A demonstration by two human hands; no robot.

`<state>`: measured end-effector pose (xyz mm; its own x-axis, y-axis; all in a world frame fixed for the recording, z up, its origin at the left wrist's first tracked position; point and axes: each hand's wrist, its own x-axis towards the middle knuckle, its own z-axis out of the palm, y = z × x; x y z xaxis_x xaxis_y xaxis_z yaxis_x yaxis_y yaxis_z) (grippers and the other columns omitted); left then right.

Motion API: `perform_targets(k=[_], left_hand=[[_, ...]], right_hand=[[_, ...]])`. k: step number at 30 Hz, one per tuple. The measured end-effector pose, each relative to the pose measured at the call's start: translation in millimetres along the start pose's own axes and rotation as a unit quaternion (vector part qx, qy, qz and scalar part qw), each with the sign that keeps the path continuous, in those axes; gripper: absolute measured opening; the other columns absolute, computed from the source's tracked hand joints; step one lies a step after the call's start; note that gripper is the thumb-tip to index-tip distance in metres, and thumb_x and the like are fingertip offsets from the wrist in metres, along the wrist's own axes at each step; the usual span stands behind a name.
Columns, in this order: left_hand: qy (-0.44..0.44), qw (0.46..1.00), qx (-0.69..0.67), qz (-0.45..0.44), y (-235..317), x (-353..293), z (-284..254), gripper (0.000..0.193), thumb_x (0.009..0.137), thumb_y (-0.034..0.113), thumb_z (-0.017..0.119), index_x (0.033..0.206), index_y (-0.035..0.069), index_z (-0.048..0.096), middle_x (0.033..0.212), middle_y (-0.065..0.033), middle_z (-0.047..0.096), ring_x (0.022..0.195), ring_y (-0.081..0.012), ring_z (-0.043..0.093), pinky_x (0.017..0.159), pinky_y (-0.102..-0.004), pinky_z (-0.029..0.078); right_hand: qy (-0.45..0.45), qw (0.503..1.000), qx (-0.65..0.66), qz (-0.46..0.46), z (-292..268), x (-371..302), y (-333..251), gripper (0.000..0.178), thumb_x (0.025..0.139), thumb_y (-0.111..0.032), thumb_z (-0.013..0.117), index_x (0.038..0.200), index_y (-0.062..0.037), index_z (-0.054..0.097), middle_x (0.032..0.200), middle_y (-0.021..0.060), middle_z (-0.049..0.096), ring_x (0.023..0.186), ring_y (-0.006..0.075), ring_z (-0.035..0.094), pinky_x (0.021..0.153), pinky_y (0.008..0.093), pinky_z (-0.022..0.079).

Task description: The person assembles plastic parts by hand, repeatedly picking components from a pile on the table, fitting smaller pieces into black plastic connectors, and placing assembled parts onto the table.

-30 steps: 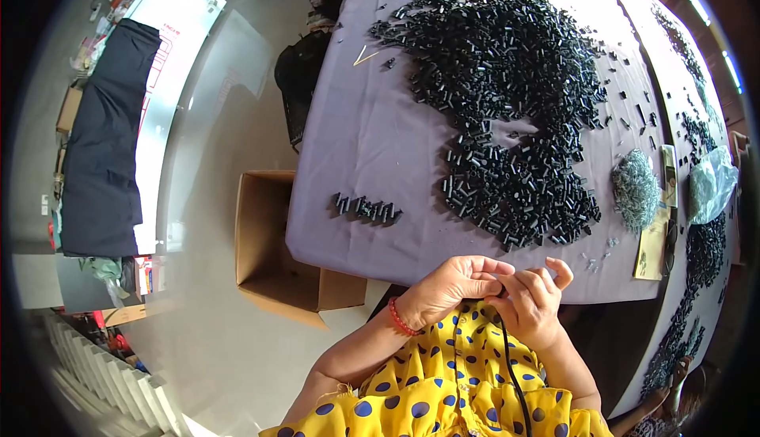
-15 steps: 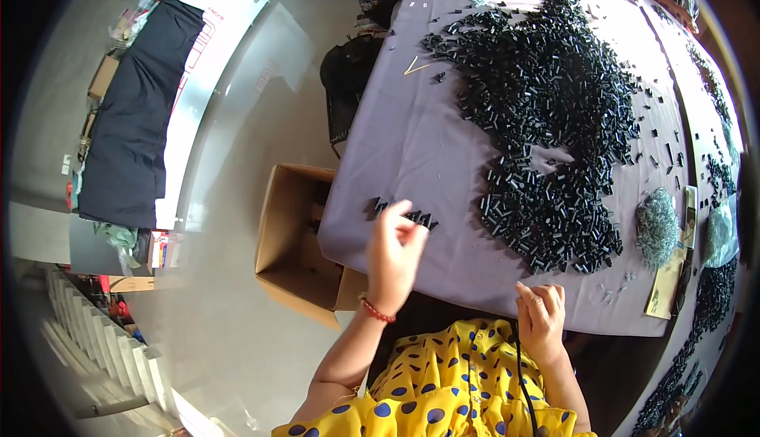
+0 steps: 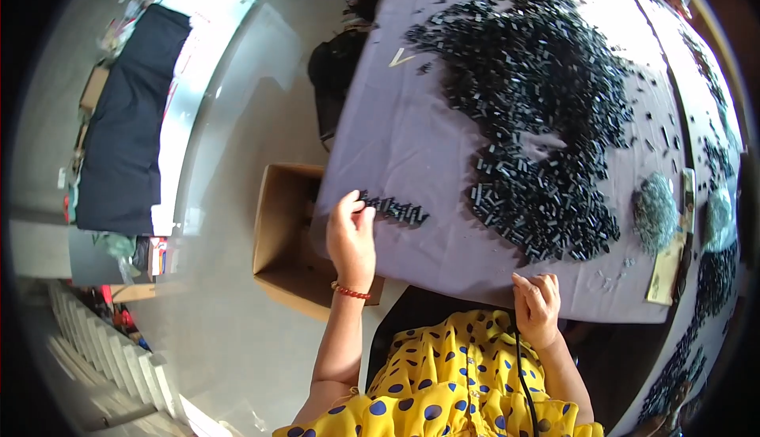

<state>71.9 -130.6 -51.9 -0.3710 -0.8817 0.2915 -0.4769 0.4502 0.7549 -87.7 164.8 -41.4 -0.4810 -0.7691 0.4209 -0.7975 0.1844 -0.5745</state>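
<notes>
Left arm stretched forward, right hand drawn in close to the body.

The left hand (image 3: 351,235) reaches out with its back up, fingers bent and pinched together at the tips, a red bead bracelet (image 3: 349,291) circling the wrist. The right hand (image 3: 537,307) rests low with fingers loosely curled inward, forearm bare.

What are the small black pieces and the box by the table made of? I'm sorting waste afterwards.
The small black pieces look like moulded plastic: uniform, dark, with slightly glossy glints, though coated metal can't be ruled out. The box looks like plain brown corrugated cardboard, matte, with folded open flaps.
</notes>
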Motion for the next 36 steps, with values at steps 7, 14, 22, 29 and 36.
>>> perform_targets(k=[7,14,22,29,36], left_hand=[[-0.107,0.988,-0.048,0.1,69.2,-31.3,35.5,0.023,0.093,0.004,0.069,0.115,0.004,0.068,0.097,-0.0114,0.068,0.088,-0.0268,0.067,0.079,-0.0359,0.053],[-0.182,0.947,0.0,0.264,118.0,-54.6,96.8,0.024,0.089,0.008,0.071,0.113,0.009,0.071,0.097,-0.0081,0.063,0.091,-0.0282,0.06,0.084,-0.0407,0.05],[-0.216,0.928,0.033,0.302,117.4,-57.7,108.4,0.016,0.086,0.01,0.074,0.101,0.009,0.066,0.095,-0.0064,0.06,0.091,-0.0273,0.059,0.083,-0.0398,0.05],[-0.236,0.92,0.047,0.311,118.4,-53.0,96.4,0.013,0.089,0.013,0.073,0.1,0.01,0.067,0.091,-0.0068,0.062,0.087,-0.0276,0.06,0.082,-0.0393,0.051],[-0.229,0.925,0.013,0.302,140.5,-47.0,118.9,0.014,0.088,0.013,0.073,0.102,0.01,0.071,0.091,-0.008,0.063,0.088,-0.0291,0.06,0.082,-0.0414,0.051]], right_hand=[[0.012,1.0,0.016,-0.015,2.9,4.2,4.1,0.037,0.074,0.009,0.073,0.109,-0.0018,0.069,0.085,0.0069,0.06,0.074,0.0247,0.058,0.074,0.0381,0.047],[0.012,1.0,0.022,-0.006,-3.6,0.0,7.3,0.035,0.075,0.005,0.073,0.109,-0.0017,0.069,0.086,0.0059,0.06,0.075,0.0236,0.058,0.073,0.0365,0.047],[0.022,0.999,0.035,0.003,-4.4,0.6,7.8,0.034,0.076,0.003,0.073,0.109,-0.0017,0.07,0.088,0.007,0.062,0.076,0.0248,0.06,0.074,0.0361,0.048],[0.043,0.996,-0.065,0.05,-16.9,8.9,5.2,0.041,0.078,0.002,0.07,0.119,-0.0018,0.065,0.088,0.0054,0.059,0.081,0.0238,0.059,0.078,0.0381,0.045],[0.018,0.974,-0.196,0.115,-7.5,8.8,14.8,0.053,0.077,-0.002,0.067,0.13,-0.0001,0.061,0.098,0.0077,0.055,0.092,0.0244,0.055,0.085,0.0402,0.042]])
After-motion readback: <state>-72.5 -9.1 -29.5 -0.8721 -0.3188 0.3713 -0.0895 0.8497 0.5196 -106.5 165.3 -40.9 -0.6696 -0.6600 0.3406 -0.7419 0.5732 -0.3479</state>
